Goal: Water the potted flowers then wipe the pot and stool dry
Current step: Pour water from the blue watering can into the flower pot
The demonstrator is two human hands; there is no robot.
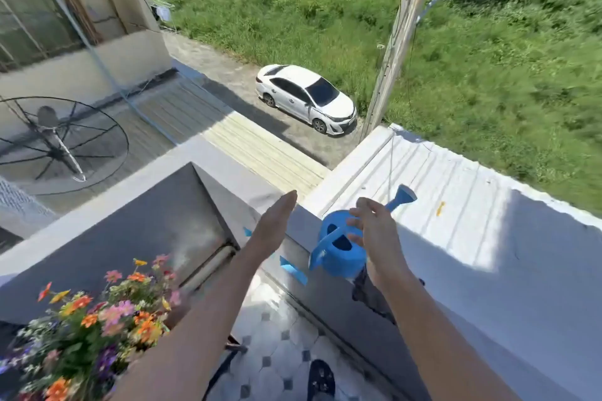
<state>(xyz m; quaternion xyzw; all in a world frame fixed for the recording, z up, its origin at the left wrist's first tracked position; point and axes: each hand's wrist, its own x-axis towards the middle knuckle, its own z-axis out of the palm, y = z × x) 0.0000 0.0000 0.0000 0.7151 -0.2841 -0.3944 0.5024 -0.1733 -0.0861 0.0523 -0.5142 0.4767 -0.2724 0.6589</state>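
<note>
Flowers (97, 319) sit low on your far left, well apart from either hand; orange, pink, yellow and purple blooms. The pot and stool under them are hidden, can't tell more.

Your left hand (272, 228) is flat and empty, fingers straight and together, pointing up over the ledge (303, 218). It grasps nothing. Just right of and below that hand, bits of blue tape (293, 268) stick to the inner face of the ledge.

Next comes the watering can (342, 247), blue plastic, standing upright on top of the ledge between your two hands. Its handle is on the side nearer your left hand; its spout (402, 197) points up and away, past your right fingertips.

Your right hand (374, 231) is spread loose, fingers half curled, right at the can's far side. Fingertips look to be at the can's body, but no closed hold shows; contact can't be confirmed.

Below your right wrist a dark cloth (368, 293) hangs off the ledge. Near the bottom edge, a foot in a dark slipper (321, 379) stands on the tiled floor (277, 352).
</note>
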